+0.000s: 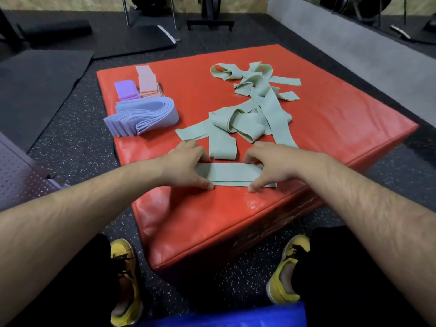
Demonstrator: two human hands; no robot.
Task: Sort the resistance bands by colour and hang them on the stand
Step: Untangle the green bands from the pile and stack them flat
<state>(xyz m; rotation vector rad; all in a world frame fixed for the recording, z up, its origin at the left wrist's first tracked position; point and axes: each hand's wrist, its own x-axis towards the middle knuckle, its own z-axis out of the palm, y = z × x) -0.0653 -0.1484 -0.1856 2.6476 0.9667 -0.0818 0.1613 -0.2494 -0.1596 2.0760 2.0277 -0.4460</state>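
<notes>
Obs.: folded green band [230, 174] lies flat on the red padded block [200, 227], crosswise, a little in from the block's near edge.

The left grip [186, 165] is palm down and arched over the band's left end. Its thumb tip is on the band's near edge and its fingers are bent over the far edge, so it is clenched on that end.

The right grip [274, 165] mirrors it on the right end, thumb tip at the near edge and fingers curled down, grasping the band.

Both forearms are bare and stretch forward from the lower corners of the view, converging on the band. The wrists are roughly level.

Loose green bands [256, 107] lie tangled across the middle of the block up to its far edge; the nearest strip ends just beyond the folded band, between the two hands.

Along the left edge are three sorted stacks:
- lilac bands [144, 116], nearest;
- purple bands [126, 89], behind them;
- pink bands [148, 82], toward the far left corner.

Yellow shoes [125, 279] stand on the speckled floor [77, 142] either side of the near corner
</notes>
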